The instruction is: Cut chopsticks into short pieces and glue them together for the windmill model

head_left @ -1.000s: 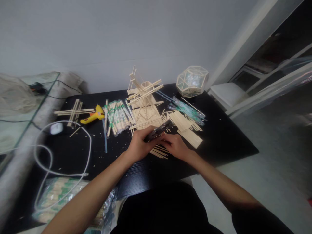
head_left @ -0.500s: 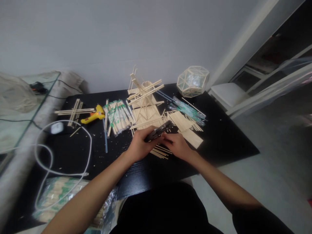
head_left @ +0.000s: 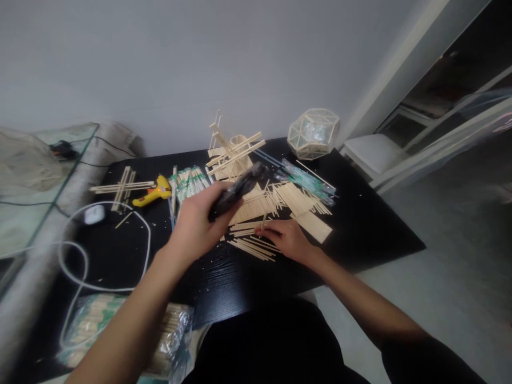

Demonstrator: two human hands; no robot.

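Thin stick (head_left: pixel 264 220): standing up from the right hand, over the loose sticks (head_left: pixel 253 249).
Right hand (head_left: pixel 287 238): thumb and fingers pinched on that stick.
Left hand (head_left: pixel 200 220): wrapped round a dark, blurred tool (head_left: pixel 238 193).
Glue gun (head_left: pixel 161 186): yellow, lying left.
Stick model (head_left: pixel 240 156): beyond both hands.
Polyhedron frame (head_left: pixel 311 143): back right.

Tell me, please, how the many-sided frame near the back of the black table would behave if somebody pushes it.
The many-sided frame is probably light for its size, since its build looks thin and open. It may tip from side to side more than roll, given its angular outline. Its slender edges suggest it could be fragile if squeezed.
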